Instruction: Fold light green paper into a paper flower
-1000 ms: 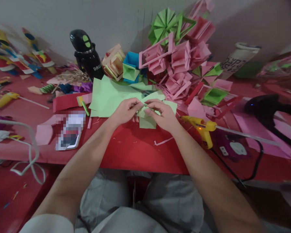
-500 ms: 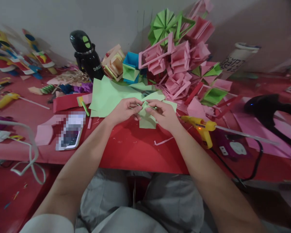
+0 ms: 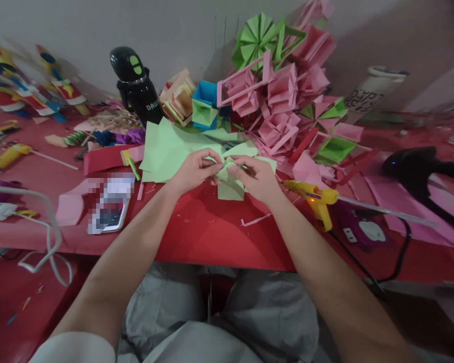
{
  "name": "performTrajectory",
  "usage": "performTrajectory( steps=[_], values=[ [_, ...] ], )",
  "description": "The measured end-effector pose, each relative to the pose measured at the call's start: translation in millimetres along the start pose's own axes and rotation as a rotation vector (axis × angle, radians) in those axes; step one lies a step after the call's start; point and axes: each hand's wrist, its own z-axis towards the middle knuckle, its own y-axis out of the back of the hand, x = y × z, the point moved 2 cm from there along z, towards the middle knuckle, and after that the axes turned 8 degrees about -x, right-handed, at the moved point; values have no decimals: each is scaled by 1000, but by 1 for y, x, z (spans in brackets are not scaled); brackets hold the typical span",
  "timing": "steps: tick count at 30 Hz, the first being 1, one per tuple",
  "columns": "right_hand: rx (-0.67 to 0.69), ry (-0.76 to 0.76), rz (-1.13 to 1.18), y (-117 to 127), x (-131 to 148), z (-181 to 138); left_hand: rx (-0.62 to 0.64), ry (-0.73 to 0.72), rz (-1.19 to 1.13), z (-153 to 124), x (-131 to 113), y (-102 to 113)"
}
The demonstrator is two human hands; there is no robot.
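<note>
A small piece of light green paper (image 3: 230,187), folded at its upper end, is held between my two hands above the red table (image 3: 204,232). My left hand (image 3: 196,172) pinches the fold from the left, with thumb and forefinger together. From the right, my right hand (image 3: 258,177) grips the same fold, its thumb pressed on the near face. The lower part of the paper hangs flat below the fingers. Some of the fold is covered by my fingertips. Behind my hands lie larger light green sheets (image 3: 162,146), with dark-handled scissors (image 3: 229,146) partly hidden among them.
Folded pink paper pieces (image 3: 282,88) are heaped at the back right. A yellow glue gun (image 3: 314,197) with a clear stick lies right of my hands, its cord trailing off the edge. On the left is a phone (image 3: 111,206); a black bottle (image 3: 136,85) stands behind.
My left fingers have shifted slightly up along the fold of the green paper. Both hands keep their hold, and the surrounding things have stayed in place.
</note>
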Motion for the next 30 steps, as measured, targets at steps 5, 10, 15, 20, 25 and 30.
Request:
performTrajectory(
  steps=[5,10,15,20,25,30],
  values=[
    [-88,10,-5,1,-4,2,16,-95,-3,1,1,-1],
    [-92,28,-6,-1,-5,2,-139,-218,38,4,7,0],
    [-74,14,6,-2,-3,1,-247,-296,104,4,6,2],
    [-81,-17,-4,-1,-3,1,-303,-334,195,0,1,0],
    [-126,-31,6,-1,-5,2,-328,-344,190,-1,-1,-2],
    [-151,-27,20,0,-6,2,-312,-332,159,-1,2,-2]
  ],
)
